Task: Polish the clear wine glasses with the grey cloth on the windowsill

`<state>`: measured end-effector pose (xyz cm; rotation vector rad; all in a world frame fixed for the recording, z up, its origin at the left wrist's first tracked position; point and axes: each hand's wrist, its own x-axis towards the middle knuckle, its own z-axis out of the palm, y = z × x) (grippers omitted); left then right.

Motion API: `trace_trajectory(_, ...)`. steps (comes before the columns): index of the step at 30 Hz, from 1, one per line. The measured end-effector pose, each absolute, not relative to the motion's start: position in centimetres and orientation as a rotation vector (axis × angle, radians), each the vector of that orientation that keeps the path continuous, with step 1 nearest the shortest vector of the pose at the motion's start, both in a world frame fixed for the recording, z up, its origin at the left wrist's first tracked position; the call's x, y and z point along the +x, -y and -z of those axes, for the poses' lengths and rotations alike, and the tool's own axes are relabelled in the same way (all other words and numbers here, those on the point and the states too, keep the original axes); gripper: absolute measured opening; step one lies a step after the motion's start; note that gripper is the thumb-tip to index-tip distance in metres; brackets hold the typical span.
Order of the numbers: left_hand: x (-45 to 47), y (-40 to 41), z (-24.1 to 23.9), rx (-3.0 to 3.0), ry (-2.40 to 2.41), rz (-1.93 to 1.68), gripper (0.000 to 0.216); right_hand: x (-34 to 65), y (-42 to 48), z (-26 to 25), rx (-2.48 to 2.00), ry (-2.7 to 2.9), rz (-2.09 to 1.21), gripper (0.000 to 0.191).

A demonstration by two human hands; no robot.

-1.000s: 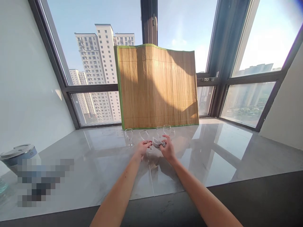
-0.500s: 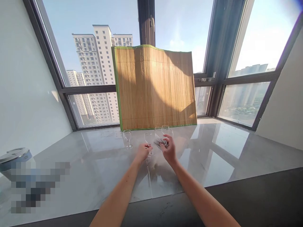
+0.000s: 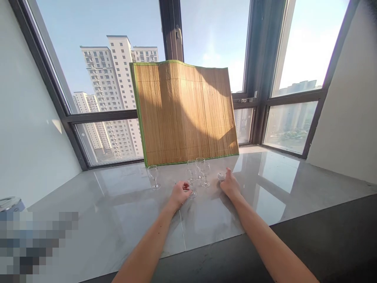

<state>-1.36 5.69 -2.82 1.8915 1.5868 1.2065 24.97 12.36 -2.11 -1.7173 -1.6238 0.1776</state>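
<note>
My left hand [image 3: 180, 193] is closed, its fingers at the stem of a clear stemmed glass [image 3: 192, 175] that stands upright on the grey sill. Just behind and to the right of it are more clear stemmed glasses, one nearer [image 3: 205, 169] and one farther back [image 3: 200, 162]; their outlines overlap. Another stemmed glass [image 3: 153, 173] stands apart on the left. My right hand [image 3: 231, 186] is low over the sill, right of the group, with the index finger raised. At its thumb side is a small whitish crumpled thing [image 3: 220, 177], its kind unclear.
A bamboo mat [image 3: 185, 114] with green edging leans on the window behind the glasses. The glossy sill [image 3: 123, 220] ends at a dark front edge. At far left stand a lidded container [image 3: 11, 203] and a blurred-out patch. Walls close in both sides.
My left hand and its glass have moved right, closer to the other glasses. My right hand has moved right, away from the group, with the whitish thing. The view has shifted.
</note>
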Motion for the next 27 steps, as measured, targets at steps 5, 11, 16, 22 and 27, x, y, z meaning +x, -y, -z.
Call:
trace_trajectory(5,-1.9,-3.9,1.3,2.16,-1.754,-1.034,0.021,24.2,-11.9,2.3,-1.807,1.86,-0.171,0.085)
trace_trajectory(11,-1.1,-2.5,0.7,2.331,-1.533,-0.857,0.026,24.1,-12.1,2.4,-1.748,1.966,-0.19,0.078)
trace_trajectory(16,-1.1,-2.8,1.0,2.384,-1.525,-0.785,0.037,23.9,-12.1,2.6,-1.694,1.948,-0.106,0.071)
trace_trajectory(22,-1.3,-3.7,1.3,2.488,-1.556,-0.603,0.051,23.7,-12.0,2.6,-1.719,1.951,-0.033,0.065)
trace_trajectory(27,-0.7,-4.1,1.4,2.484,-1.621,-0.571,0.051,23.3,-12.1,2.7,-1.709,1.948,-0.047,0.053)
